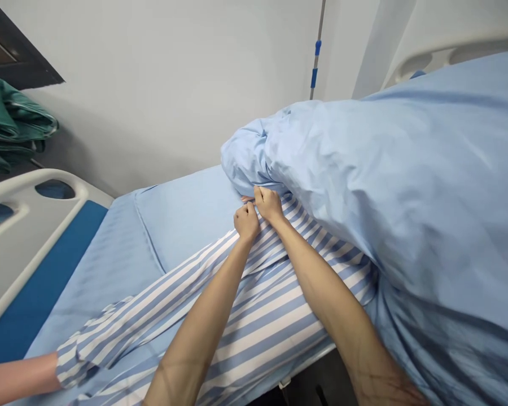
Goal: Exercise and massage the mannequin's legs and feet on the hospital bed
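Nearest, striped trousers (271,321) lie across the bed (190,214) on a reclining body, with a bare ankle (21,376) sticking out of the cuff at lower left. Both hands reach over them to their far upper edge, the left hand (246,221) and right hand (269,203) side by side, each grip closed in a fist on the trousers' cloth, just beside the bunched rim of a blue quilt (427,186). Beyond stand a pale end board (29,248) and folded green cloth (12,124) to the left, then a thin pole (320,22) against the wall (173,67).
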{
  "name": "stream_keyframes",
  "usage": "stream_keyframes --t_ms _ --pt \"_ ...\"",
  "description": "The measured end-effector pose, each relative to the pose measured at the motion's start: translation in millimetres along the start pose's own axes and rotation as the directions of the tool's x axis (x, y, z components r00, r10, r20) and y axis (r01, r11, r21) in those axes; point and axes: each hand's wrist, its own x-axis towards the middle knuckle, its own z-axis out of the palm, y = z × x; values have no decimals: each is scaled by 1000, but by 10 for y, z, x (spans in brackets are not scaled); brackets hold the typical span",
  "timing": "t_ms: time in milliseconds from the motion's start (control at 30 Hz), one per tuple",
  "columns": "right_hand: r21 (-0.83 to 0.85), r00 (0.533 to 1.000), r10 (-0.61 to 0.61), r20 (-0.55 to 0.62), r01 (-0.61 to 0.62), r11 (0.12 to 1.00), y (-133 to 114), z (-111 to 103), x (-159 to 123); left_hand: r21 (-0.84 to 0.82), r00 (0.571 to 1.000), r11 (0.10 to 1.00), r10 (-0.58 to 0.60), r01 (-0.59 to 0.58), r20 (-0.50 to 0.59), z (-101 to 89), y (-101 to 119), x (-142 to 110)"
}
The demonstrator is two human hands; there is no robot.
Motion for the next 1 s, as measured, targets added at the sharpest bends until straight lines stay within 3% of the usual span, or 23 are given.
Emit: stream_keyframes --t_ms 133,233,367,533,633,733,800,867,1000 --pt "-120 993 104 -46 -109 987 73 -24 -31 -40 1000 999 15 -15 -2 29 117 71" --pt "-81 989 128 -77 -134 988 98 -24 -2 -103 998 993 54 -56 -23 125 235 110" --pt "-4 978 154 -139 -156 988 82 -99 58 -28 999 999 42 -42 -2 243 270 56" --pt "-110 947 78 -313 -118 987 129 -192 79 23 992 992 121 -121 31 261 214 -15" --pt "-187 971 101 -217 -143 972 214 -178 76 3 994 995 104 -104 47 269 232 2" --pt "-257 981 147 -127 -176 950 260 -154 78 -102 972 989 130 -111 194 190 240 32" --pt "-286 981 154 -116 -182 941 257 -150 78 -221 934 973 136 -63 330 -7 168 44" --pt "-300 982 155 -104 -179 937 240 -150 71 -283 911 959 112 6 397 -369 -10 35" --pt "-339 983 162 -81 -180 923 214 -141 30 -97 949 995 14 18 314 -1512 -637 -81"
